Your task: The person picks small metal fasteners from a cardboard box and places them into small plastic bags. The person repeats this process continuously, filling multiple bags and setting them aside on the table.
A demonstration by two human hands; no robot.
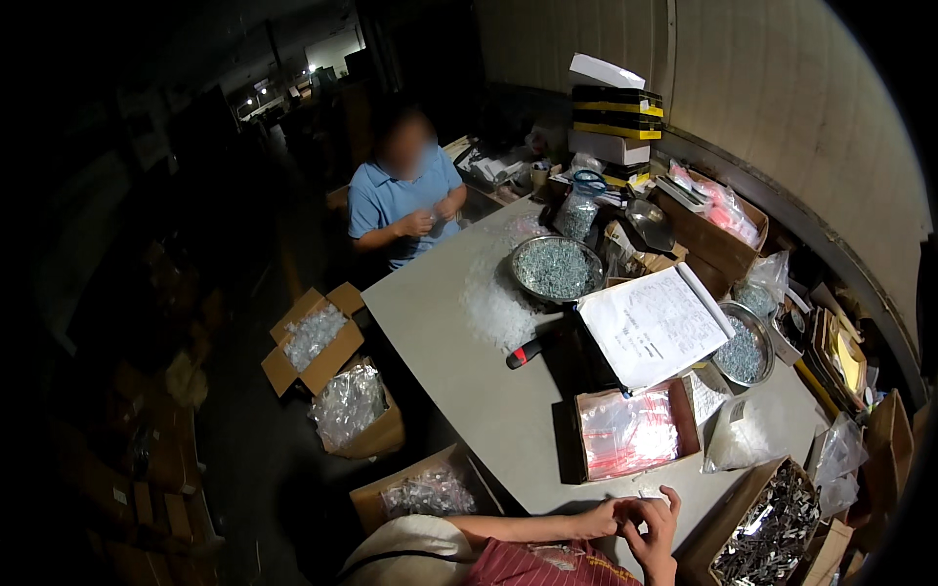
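My left hand (603, 518) and my right hand (653, 527) meet at the near edge of the table. Both sets of fingers are bent and pinched together. Anything between them is too small to make out. Just beyond them stands an open cardboard box (688, 422) filled with clear plastic bags (630, 430) that have red edges. Right of my hands is another cardboard box (705, 559), heaped with black and metallic pieces (772, 532). A clear bag of white pieces (747, 435) lies between the two boxes.
A clipboard with paper (650, 322) lies beyond the bag box, near bowls of screws (559, 269) (745, 347). A red-and-black handled tool (526, 354) rests by small white pieces (498, 308). Cartons of filled bags (315, 337) stand left; a co-worker (405, 200) sits across the table (420, 322).
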